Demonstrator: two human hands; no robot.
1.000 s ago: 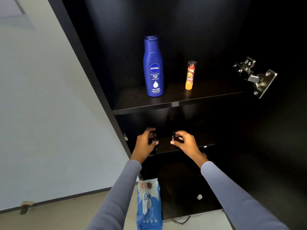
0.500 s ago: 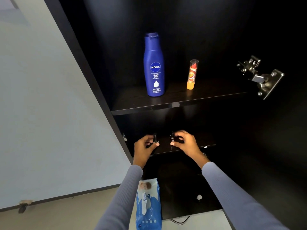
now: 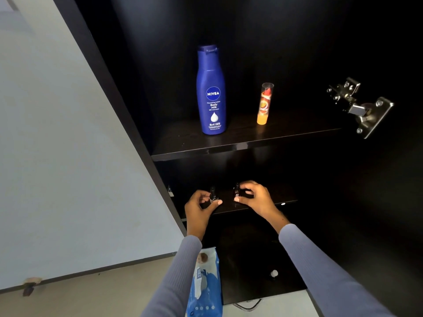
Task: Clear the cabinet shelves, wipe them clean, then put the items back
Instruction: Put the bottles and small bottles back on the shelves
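Inside a black cabinet, a blue lotion bottle and an orange lip balm stick stand upright on the upper shelf. On the lower shelf, my left hand pinches a small dark bottle between thumb and fingers. My right hand holds a second small dark bottle the same way. Both little bottles stand upright near the shelf's front edge, a short gap apart.
A blue pack of wet wipes lies below my left forearm at the cabinet's foot. The open door stands at the left. A metal hinge juts out at the right. A small white object rests on the bottom panel.
My left hand has drawn back slightly toward the shelf's front edge, still on its small bottle. The right hand has stayed in place. The view shifted a little.
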